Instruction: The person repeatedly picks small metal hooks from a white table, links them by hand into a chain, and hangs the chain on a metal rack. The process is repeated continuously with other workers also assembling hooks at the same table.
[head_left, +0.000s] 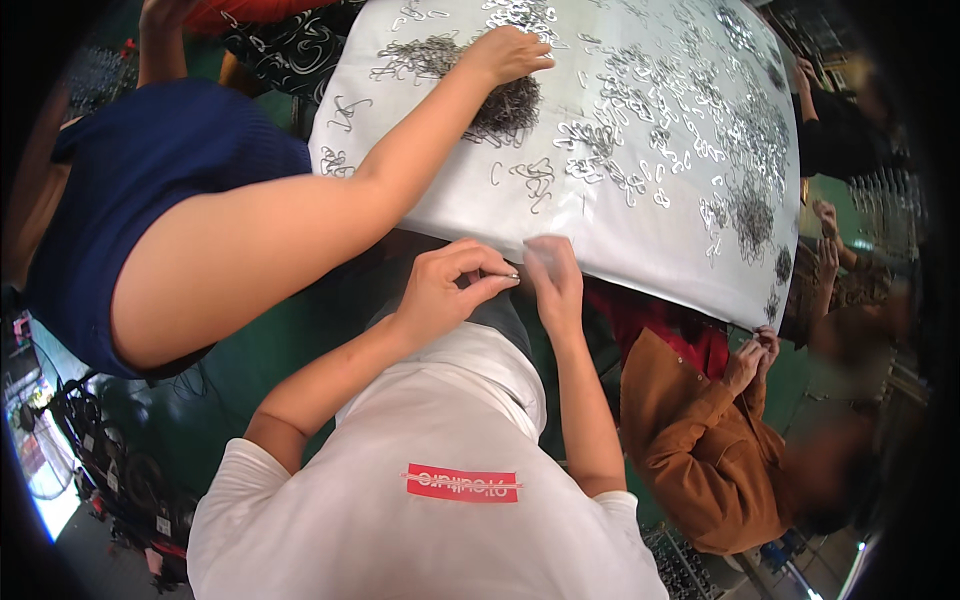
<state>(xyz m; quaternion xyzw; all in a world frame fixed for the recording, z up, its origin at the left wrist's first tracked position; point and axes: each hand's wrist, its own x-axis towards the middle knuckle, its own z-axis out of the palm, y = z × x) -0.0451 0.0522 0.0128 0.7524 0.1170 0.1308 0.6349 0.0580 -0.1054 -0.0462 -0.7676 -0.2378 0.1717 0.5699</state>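
In front of my body, near the table's front edge, my left hand (450, 285) pinches a small metal piece (513, 276) between thumb and fingertips. Only its end shows, so its shape cannot be made out. Just right of it, my right hand (555, 278) is raised close by, its fingers smeared by motion. Many S-shaped metal hooks lie beyond my hands, including a loose cluster (535, 180) and a dense dark heap (507, 112).
A white-covered table (450, 205) spreads ahead, strewn with more hooks (752, 215). From the left a co-worker's arm (400, 185) reaches across to the heap. At right, another person in a brown jacket (690, 440) works with both hands together. Further people stand along the right side.
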